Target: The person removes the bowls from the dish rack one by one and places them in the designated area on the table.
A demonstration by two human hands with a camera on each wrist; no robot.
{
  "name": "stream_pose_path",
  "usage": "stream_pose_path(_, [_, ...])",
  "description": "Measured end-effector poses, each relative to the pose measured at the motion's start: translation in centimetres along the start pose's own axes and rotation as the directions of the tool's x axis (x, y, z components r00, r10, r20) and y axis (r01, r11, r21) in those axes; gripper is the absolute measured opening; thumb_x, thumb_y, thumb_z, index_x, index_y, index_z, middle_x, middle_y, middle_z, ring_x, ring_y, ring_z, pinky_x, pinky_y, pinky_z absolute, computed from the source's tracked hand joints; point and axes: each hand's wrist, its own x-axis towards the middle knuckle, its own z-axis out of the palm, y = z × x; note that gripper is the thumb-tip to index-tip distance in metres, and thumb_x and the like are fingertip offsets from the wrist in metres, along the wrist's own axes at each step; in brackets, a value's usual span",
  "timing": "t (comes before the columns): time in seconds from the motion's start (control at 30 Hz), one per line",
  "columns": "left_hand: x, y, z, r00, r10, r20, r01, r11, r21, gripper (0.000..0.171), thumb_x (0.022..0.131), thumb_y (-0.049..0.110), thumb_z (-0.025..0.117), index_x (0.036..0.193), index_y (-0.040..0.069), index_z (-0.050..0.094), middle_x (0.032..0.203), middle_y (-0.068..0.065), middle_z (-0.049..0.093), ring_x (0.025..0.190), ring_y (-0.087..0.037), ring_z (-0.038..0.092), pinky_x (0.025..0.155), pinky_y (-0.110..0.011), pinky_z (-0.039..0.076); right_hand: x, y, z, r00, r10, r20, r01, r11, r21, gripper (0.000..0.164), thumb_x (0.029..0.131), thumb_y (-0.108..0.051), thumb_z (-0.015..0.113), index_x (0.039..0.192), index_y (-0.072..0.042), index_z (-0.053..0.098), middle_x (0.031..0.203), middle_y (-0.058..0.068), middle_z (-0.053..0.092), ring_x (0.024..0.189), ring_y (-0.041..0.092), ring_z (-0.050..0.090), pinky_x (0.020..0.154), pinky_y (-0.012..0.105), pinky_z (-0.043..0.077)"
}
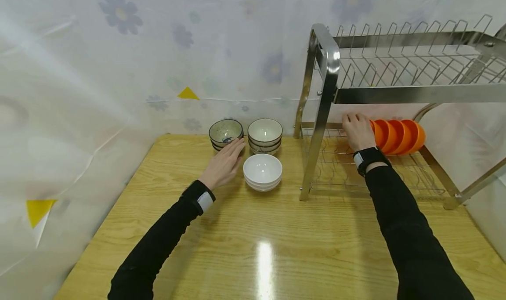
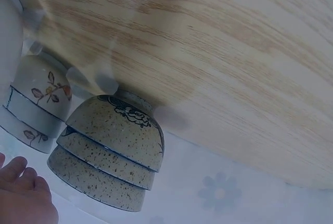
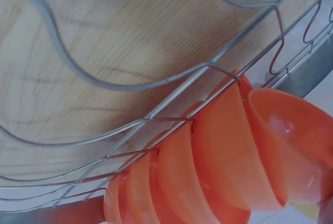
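The right hand [image 1: 359, 132] reached into the lower shelf [image 1: 439, 171] of the metal rack [image 1: 327, 67], its fingers gripping the edge of the end orange bowl [image 3: 291, 141]; most of that grasp was hidden. That bowl was at the left end of a row, tilted beside the other orange bowls [image 1: 413, 137], which stood on edge between the wires. The left hand [image 1: 222, 164] held nothing, its fingers stretched out and close together, close to a stack of three speckled bowls [image 2: 109, 148] on the wooden table [image 1: 221, 251]. Just right of these stood a stack of flowered bowls [image 1: 265, 131], with a stack of white bowls [image 1: 262, 170] in front. Black sleeves [image 1: 407, 221] covered both arms.
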Motion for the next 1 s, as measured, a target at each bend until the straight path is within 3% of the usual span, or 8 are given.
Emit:
stream_pose_path(0.23, [0.2,0.2,0.0,1.0,-0.001,-0.004,0.001,1.0,-0.003,0.05,0.106,0.012,0.048,0.153,0.0,0.037,0.162,-0.018,0.035,0.153,-0.033,0.031,0.128,-0.044,0.027,0.5,0.4,-0.3,0.999,0.03,-0.039,-0.025,0.991,0.134,0.034,0.085,0.022,0.058,0.118,0.016,0.057,0.119,0.035,0.061,0.11,0.053,0.057,0.105,0.061,0.048])
stream_pose_path(0.37, [0.4,0.2,0.0,1.0,0.002,-0.008,-0.002,1.0,-0.003,0.05,0.105,0.012,0.049,0.153,0.0,0.038,0.162,-0.018,0.035,0.153,-0.033,0.031,0.128,-0.043,0.026,0.9,0.3,-1.1,0.989,0.147,0.026,-0.148,0.938,0.314,0.05,0.082,0.018,0.063,0.131,0.016,0.053,0.13,0.038,0.056,0.118,0.056,0.053,0.107,0.066,0.043])
stream_pose_path(0.43, [0.4,0.2,0.0,1.0,0.003,-0.009,-0.003,1.0,-0.003,0.05,0.106,0.012,0.048,0.153,0.001,0.037,0.162,-0.017,0.036,0.153,-0.032,0.031,0.128,-0.043,0.027,1.0,0.2,-1.7,0.965,0.237,0.112,-0.262,0.865,0.427,0.057,0.083,0.016,0.06,0.138,0.014,0.049,0.138,0.037,0.052,0.125,0.056,0.049,0.111,0.068,0.038])
stream_pose_path(0.6, [0.7,0.4,-0.1,1.0,0.006,-0.025,-0.007,1.0,-0.02,0.05,0.105,0.011,0.049,0.153,0.001,0.038,0.161,-0.018,0.038,0.152,-0.033,0.033,0.127,-0.045,0.029,1.2,-0.1,-2.6,0.881,0.391,0.267,-0.466,0.614,0.638,0.065,0.084,0.014,0.045,0.148,0.009,0.041,0.151,0.033,0.043,0.137,0.052,0.039,0.12,0.066,0.025])
stream_pose_path(0.73, [0.9,0.5,-0.2,1.0,0.009,-0.023,-0.009,1.0,-0.022,0.05,0.106,0.014,0.047,0.153,0.002,0.037,0.161,-0.018,0.038,0.153,-0.032,0.032,0.128,-0.044,0.028,1.1,-0.4,-3.0,0.857,0.411,0.31,-0.495,0.496,0.713,0.064,0.084,0.014,0.042,0.147,0.007,0.044,0.151,0.032,0.044,0.116,0.047,0.046,0.087,0.041,0.052])
stream_pose_path(0.83, [1.1,0.6,-0.2,1.0,0.014,-0.021,-0.015,1.0,-0.018,0.049,0.107,0.015,0.044,0.154,0.002,0.037,0.162,-0.017,0.037,0.153,-0.032,0.032,0.128,-0.043,0.027,1.1,-0.8,-3.5,0.839,0.409,0.36,-0.521,0.405,0.752,0.064,0.084,0.014,0.04,0.147,0.006,0.045,0.148,0.032,0.045,0.1,0.039,0.045,0.059,0.023,0.039])
stream_pose_path(0.93, [1.3,0.9,-0.3,1.0,0.018,-0.024,-0.018,1.0,-0.024,0.048,0.107,0.014,0.043,0.154,0.003,0.037,0.162,-0.016,0.037,0.153,-0.032,0.032,0.128,-0.042,0.026,1.1,-1.1,-3.9,0.814,0.385,0.436,-0.557,0.304,0.773,0.063,0.087,0.012,0.039,0.149,0.005,0.042,0.146,0.031,0.044,0.096,0.03,0.046,0.058,0.012,0.041])
stream_pose_path(1.0, [1.5,1.1,-0.5,0.999,0.019,-0.028,-0.019,0.999,-0.031,0.048,0.107,0.014,0.045,0.153,0.003,0.038,0.162,-0.016,0.037,0.152,-0.032,0.033,0.128,-0.042,0.027,1.2,-1.4,-4.2,0.795,0.354,0.492,-0.579,0.207,0.788,0.063,0.089,0.013,0.039,0.151,0.004,0.039,0.145,0.028,0.043,0.096,0.024,0.047,0.064,0.01,0.046])
